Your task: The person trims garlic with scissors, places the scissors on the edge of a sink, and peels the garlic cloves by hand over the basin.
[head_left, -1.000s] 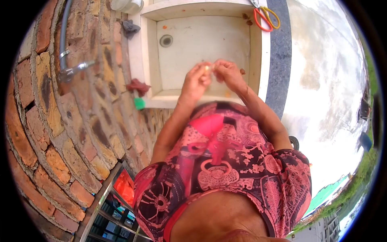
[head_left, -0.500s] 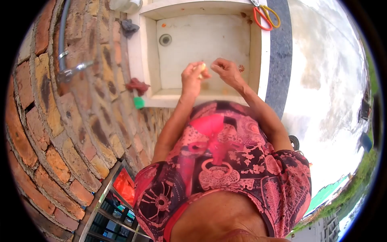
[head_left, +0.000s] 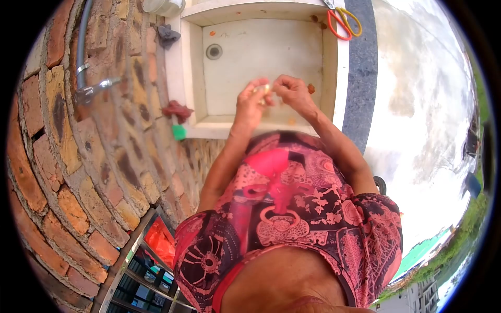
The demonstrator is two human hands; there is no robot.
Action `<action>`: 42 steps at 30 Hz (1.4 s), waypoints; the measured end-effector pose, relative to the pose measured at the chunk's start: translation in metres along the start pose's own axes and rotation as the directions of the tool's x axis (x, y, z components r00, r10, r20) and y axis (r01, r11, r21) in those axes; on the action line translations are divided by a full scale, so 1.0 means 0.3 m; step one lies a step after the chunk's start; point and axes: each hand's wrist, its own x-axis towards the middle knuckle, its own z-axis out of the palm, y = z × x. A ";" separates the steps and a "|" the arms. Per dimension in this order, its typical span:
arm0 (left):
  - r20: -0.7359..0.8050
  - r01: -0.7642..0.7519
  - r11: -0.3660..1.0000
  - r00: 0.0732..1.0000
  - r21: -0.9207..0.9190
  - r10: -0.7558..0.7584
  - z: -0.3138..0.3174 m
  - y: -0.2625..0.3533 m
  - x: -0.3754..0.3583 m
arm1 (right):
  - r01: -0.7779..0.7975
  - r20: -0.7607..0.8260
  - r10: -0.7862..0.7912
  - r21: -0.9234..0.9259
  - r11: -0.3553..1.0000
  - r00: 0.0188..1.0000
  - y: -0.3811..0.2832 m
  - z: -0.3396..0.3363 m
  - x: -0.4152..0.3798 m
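Over the near part of the white sink (head_left: 330, 62), my left hand (head_left: 250, 101) is closed with a small pale yellow piece (head_left: 266, 88) between its fingertips. The piece is too small and blurred to name; it resembles a peeled clove. My right hand (head_left: 293, 93) is beside it, fingers curled in a pinch close to the piece. Whether those fingers touch it or hold a scrap of their own, I cannot make out. A reddish-brown scrap (head_left: 311, 88) lies in the sink just right of my right hand.
Scissors (head_left: 342, 23) with red and yellow handles rest at the sink's upper right corner. A drain (head_left: 214, 51) is at the sink's left. Dark red cloth (head_left: 177, 110), a green object (head_left: 179, 132) and a metal tap (head_left: 94, 91) are by the brick wall (head_left: 62, 141).
My left hand has shifted slightly right with the pale piece, closing the gap to my right hand. My right hand stays almost in place, its fingers slightly turned.
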 end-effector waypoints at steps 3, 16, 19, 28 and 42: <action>0.070 0.091 0.988 0.994 -0.124 -0.083 -0.026 -0.006 0.001 | 0.000 0.010 -0.001 0.107 0.994 1.000 0.038 -0.010 0.000; 0.021 0.114 0.974 0.992 0.193 -0.121 -0.054 -0.042 0.015 | -0.007 -0.029 0.020 0.405 0.914 0.999 0.083 -0.033 -0.006; 0.012 -0.074 0.938 0.997 0.339 0.074 0.001 -0.048 0.007 | -0.107 -0.018 0.131 0.473 0.874 0.991 0.065 -0.032 -0.008; -0.004 -0.211 0.888 0.972 0.408 0.233 0.080 -0.030 -0.012 | 0.178 -0.175 -0.149 0.161 0.971 0.973 -0.014 0.007 -0.028; 0.113 0.182 0.982 0.978 -0.044 -0.176 -0.050 -0.031 0.073 | -0.103 -0.031 0.126 0.403 0.910 0.992 0.116 -0.070 0.052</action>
